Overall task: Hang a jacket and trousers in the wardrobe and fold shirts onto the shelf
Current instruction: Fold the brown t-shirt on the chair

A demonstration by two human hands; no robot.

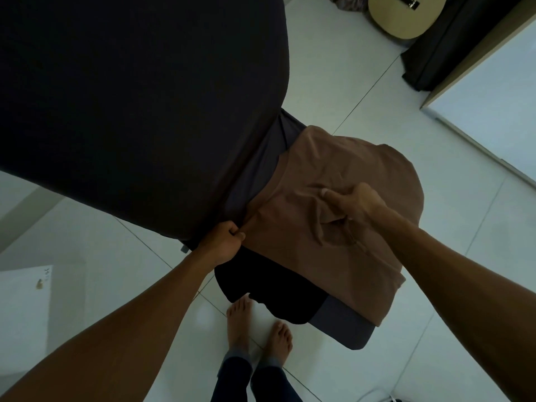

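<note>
Both hands work a brown shirt (342, 204) spread over the corner of a dark-covered bed (130, 97). At the near left edge the left hand (224, 242) is closed in a fist on the shirt's hem, while the right hand (358, 203) pinches a raised fold of cloth near the middle of the shirt. Beneath the shirt lies a black garment (261, 288), hanging over the bed's grey edge. No lettering or label can be read on any fabric. Bare feet (258, 326) stand on pale, glossy floor tiles (333, 82). A guitar body (406, 15) leans at the top, beside dark cloth, and a white door panel (493, 97) fills the right side.
</note>
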